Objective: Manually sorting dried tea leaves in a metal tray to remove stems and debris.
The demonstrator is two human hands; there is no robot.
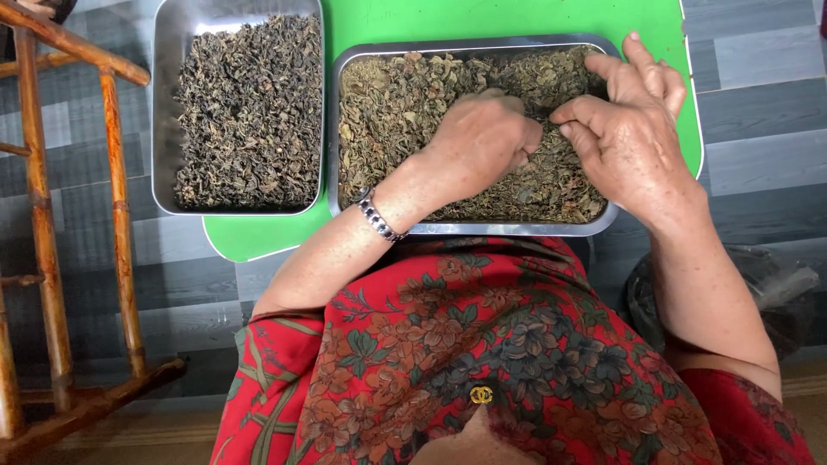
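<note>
A metal tray (603,220) on a green table (517,17) holds a loose bed of dried, curled, olive-brown leaves (405,112). Both hands rest in the leaves at the tray's right half: the left hand (487,138) curled shut over a clump, the right hand (624,120) pinching leaves. Left of this tray sits a second tray (168,103) of darker leaves.

Both bare forearms reached forward and angled inward, bringing the hands close together. The left hand (487,138) was curled knuckles-up, its fingertips tucked under and out of sight. The right hand (629,120) sat just beside it, thumb and forefinger pinched, the other fingers (648,65) lifted and loosely spread.
</note>
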